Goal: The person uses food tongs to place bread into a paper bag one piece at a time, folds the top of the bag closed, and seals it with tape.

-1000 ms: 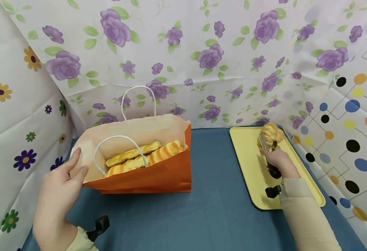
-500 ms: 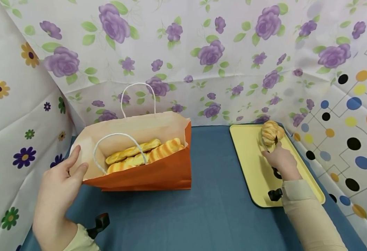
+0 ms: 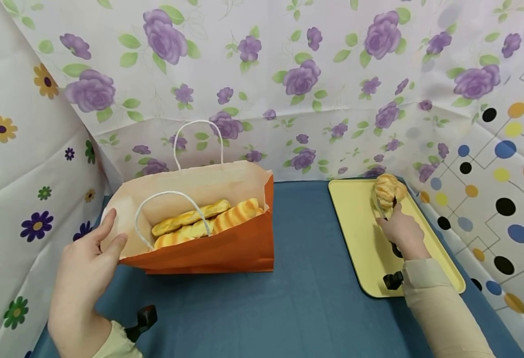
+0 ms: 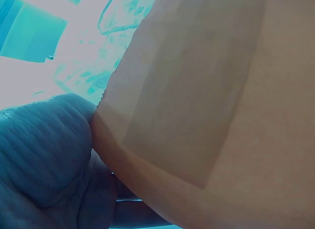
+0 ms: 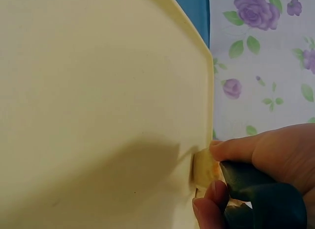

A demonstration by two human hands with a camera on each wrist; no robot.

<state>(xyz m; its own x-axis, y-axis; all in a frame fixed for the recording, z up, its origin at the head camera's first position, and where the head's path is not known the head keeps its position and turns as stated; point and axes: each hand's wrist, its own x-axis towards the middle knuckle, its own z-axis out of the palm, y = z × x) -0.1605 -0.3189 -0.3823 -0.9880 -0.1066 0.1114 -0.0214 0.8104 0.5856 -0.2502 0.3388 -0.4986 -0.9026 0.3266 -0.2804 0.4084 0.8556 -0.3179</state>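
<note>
In the head view my left hand (image 3: 82, 278) pinches the left edge of an orange paper bag (image 3: 230, 253) between thumb and fingers. White cord handles stand at the bag's opening, and several long golden loaves (image 3: 237, 216) lie inside. My right hand (image 3: 402, 232) grips a pair of tongs (image 3: 396, 250) with black handles. The metal tips reach either side of a round, ridged golden bun (image 3: 387, 189) at the far end of a yellow tray (image 3: 349, 219). From the right wrist, the dark tong handle (image 5: 251, 182) shows within the fingers, with part of the bun beyond mostly hidden.
A blue cloth (image 3: 306, 278) covers the table, with a stretch of it between bag and tray. Floral sheeting (image 3: 270, 64) hangs at the back. Dotted sheeting (image 3: 512, 209) stands close along the tray's right side, and flower-print sheeting (image 3: 11, 164) is at the left.
My right hand has moved slightly forward and to the right, turning the tongs so that their tips lie on both sides of the bun. The left hand keeps its place at the bag.
</note>
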